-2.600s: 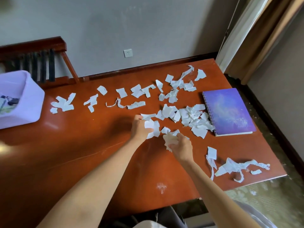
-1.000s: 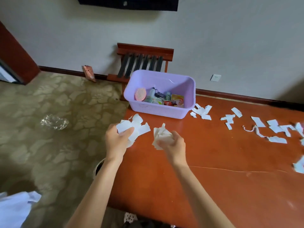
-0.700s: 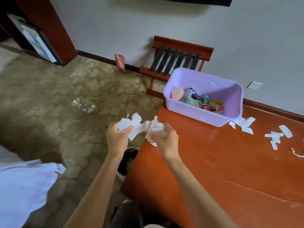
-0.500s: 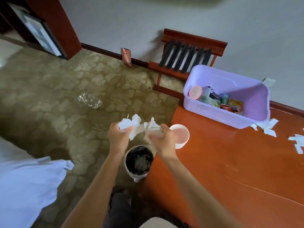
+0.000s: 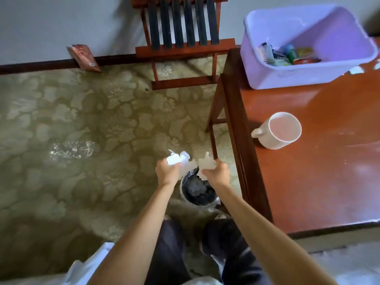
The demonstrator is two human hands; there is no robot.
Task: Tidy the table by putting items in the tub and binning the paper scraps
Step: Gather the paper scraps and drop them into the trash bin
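Your left hand and right hand each clutch paper scraps over the bin, mug at two o'clock.

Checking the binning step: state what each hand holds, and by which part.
The left hand grips a bunch of paper scraps by its lower end; the right hand grips a second bunch likewise, both above the bin.
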